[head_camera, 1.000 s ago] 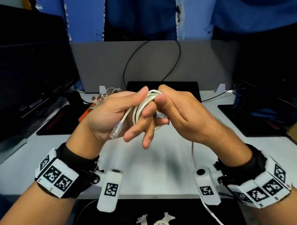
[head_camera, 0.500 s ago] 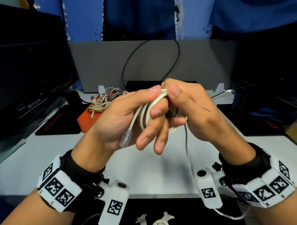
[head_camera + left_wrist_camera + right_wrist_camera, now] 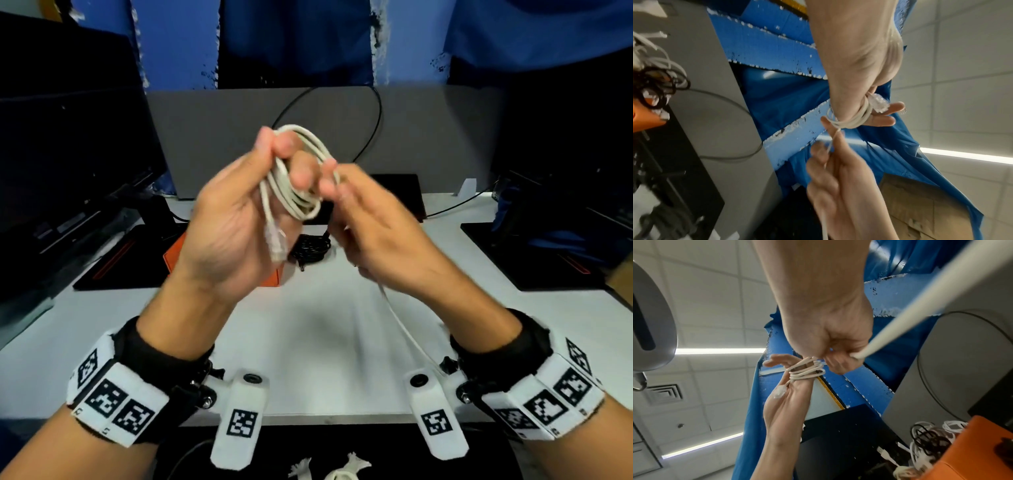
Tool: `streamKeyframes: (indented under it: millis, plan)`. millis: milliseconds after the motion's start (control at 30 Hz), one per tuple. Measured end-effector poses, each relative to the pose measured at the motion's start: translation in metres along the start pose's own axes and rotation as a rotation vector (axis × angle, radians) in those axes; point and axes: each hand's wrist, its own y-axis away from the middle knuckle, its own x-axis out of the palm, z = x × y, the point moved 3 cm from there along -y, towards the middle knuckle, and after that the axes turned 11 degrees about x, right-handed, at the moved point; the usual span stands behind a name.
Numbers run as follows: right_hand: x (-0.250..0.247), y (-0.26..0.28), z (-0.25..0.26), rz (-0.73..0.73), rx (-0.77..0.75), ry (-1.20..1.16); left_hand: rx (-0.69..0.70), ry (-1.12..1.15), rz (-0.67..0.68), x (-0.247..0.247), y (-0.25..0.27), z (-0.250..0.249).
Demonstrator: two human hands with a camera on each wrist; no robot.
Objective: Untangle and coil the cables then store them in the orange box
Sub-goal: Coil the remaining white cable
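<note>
My left hand (image 3: 284,161) holds a coil of white cable (image 3: 298,185) raised above the table, with the loops wound round its fingers. A clear plug (image 3: 275,245) hangs from the coil over the palm. My right hand (image 3: 332,185) pinches the free run of the same cable beside the coil; that run trails down past the right wrist (image 3: 400,318). The right wrist view shows the loops (image 3: 807,371) across the left fingers. The orange box (image 3: 174,255) stands on the table behind my left hand, mostly hidden, and holds white and black cables (image 3: 929,439).
A black coiled cable (image 3: 310,248) lies on the white table (image 3: 308,342) right of the box. Black mats (image 3: 534,253) and a dark monitor (image 3: 68,144) flank the table. A grey partition (image 3: 222,137) stands behind. White ties (image 3: 329,471) lie near the front edge.
Both hands have lifted the coil higher and tilted it upright. My right hand has slid from the top of the coil to its right side.
</note>
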Motion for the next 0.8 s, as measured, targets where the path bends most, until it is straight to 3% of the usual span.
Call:
streamKeyframes:
  millis: [67, 167, 300, 367, 433, 533, 633, 800]
  plan:
    - [0.010, 0.002, -0.009, 0.142, 0.056, 0.213, 0.078, -0.120, -0.042, -0.009, -0.004, -0.009]
    - [0.023, 0.011, -0.010, 0.346, 0.062, 0.526, 0.148, -0.665, -0.075, -0.016, -0.005, -0.010]
    - [0.012, 0.016, 0.010, 0.298, -0.038, 0.520, 0.018, -1.324, 0.108, -0.023, 0.000, 0.000]
    - [-0.003, 0.016, 0.019, 0.218, -0.080, 0.440, -0.093, -1.436, 0.214, -0.028, 0.001, 0.001]
    - [-0.016, 0.016, 0.026, 0.143, -0.127, 0.360, -0.186, -1.255, 0.298, -0.029, 0.003, 0.003]
    - [-0.028, 0.014, 0.028, -0.007, -0.149, 0.270, -0.288, -0.797, 0.242, -0.024, 0.003, 0.004]
    - [-0.029, 0.013, 0.026, -0.095, -0.173, 0.185, -0.257, -0.602, 0.272, -0.015, 0.004, 0.006]
    - [-0.018, 0.007, 0.015, -0.155, -0.137, 0.355, -0.212, -0.133, 0.234, -0.002, 0.007, 0.020]
